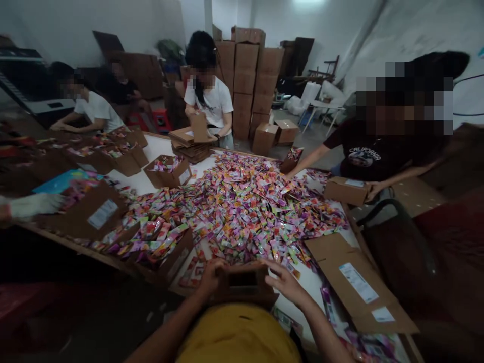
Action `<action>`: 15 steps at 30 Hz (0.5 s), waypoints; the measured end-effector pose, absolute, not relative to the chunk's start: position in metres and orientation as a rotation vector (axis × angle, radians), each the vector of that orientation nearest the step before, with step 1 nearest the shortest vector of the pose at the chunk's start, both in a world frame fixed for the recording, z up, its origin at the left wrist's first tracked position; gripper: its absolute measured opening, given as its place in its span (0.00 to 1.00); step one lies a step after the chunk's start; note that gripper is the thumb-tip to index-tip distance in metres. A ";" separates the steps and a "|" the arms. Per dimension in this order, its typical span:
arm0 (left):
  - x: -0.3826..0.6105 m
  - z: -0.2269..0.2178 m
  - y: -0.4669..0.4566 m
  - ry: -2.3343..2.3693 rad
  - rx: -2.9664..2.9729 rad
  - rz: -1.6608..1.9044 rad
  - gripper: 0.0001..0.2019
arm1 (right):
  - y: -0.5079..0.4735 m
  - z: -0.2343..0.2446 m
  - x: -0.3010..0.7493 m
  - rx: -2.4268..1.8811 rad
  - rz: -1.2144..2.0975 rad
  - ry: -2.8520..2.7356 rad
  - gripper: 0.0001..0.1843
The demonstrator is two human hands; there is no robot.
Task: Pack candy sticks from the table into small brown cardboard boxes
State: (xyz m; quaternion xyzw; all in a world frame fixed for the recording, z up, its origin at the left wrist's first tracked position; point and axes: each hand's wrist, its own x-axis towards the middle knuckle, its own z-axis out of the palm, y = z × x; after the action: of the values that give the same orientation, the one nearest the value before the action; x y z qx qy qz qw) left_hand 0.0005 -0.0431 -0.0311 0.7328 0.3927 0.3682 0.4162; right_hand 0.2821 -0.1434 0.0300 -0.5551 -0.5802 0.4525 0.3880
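Left hand (pixel 210 278) curled over the near edge of a small brown carton (pixel 242 280), apparently gripping it; right hand (pixel 286 284) spread, fingers open, just beside the carton's far edge. Beyond, a large heap of foil packets (pixel 234 212) covering most of the white tabletop (pixel 312 285), with much left unboxed. To the right, an open labelled carton (pixel 351 282), contents not visible. Farther along the tabletop, part-filled cartons (pixel 166 171) holding packets; co-worker's hand (pixel 373 189) on a closed carton (pixel 346 191); stacked cardboard boxes (pixel 245 85) at the far wall.
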 end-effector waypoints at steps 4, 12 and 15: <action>-0.019 -0.007 -0.033 0.813 1.905 0.664 0.14 | -0.162 0.038 0.272 -1.522 1.110 -1.632 0.41; 0.026 0.057 -0.039 1.054 2.372 0.117 0.19 | -0.129 0.027 0.236 -1.815 1.025 -1.161 0.17; 0.041 0.046 -0.055 1.248 2.409 0.099 0.13 | -0.129 0.028 0.213 -2.033 0.627 -1.473 0.13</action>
State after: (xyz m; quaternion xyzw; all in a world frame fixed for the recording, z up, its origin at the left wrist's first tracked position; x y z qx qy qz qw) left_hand 0.0413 -0.0553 0.0464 0.8672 0.4494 0.0358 0.2117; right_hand 0.2134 -0.1292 0.0276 -0.7557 -0.5475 0.2331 0.2736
